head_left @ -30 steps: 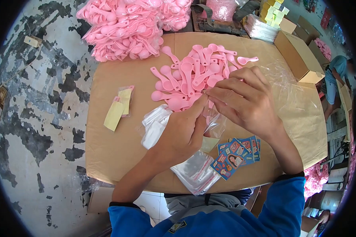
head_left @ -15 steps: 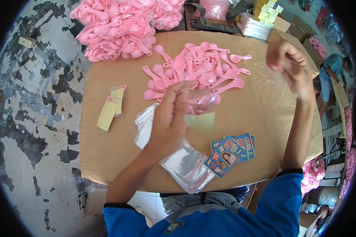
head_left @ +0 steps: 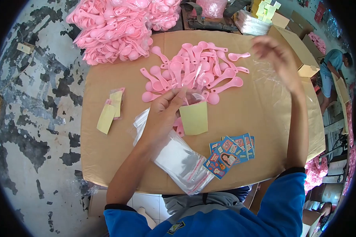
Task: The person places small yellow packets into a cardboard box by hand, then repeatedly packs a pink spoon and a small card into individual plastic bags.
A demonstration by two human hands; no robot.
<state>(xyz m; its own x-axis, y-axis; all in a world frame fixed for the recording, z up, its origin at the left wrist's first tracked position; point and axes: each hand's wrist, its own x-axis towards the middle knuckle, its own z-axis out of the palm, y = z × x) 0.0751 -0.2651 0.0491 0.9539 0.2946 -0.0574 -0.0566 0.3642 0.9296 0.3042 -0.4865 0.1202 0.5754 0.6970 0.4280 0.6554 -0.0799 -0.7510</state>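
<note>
My left hand (head_left: 165, 108) pinches the top edge of a clear plastic bag (head_left: 194, 97) with a yellow-green card (head_left: 194, 119) inside, held upright over the table. Raised at the right, my right hand (head_left: 279, 61) is blurred, its fingers loosely apart and nothing visible in them. Thin clear plastic scraps (head_left: 267, 73) lie beneath it. Beyond the held bag spreads a heap of pink spoons (head_left: 227, 74). Under my left forearm is a stack of clear bags (head_left: 182, 158). Blue printed cards (head_left: 227, 156) are fanned out beside that stack.
Two bagged yellow cards (head_left: 105, 118) lie at the left on the brown-papered table (head_left: 118, 158). Large bags of pink spoons (head_left: 112, 33) crowd the far left edge. Cardboard boxes (head_left: 290, 47) stand at the far right, and another person (head_left: 330, 73) bends beyond them.
The bagged card has turned and now faces me more squarely, slightly lower. My right hand has shifted left, its fingers loosening from a pinch.
</note>
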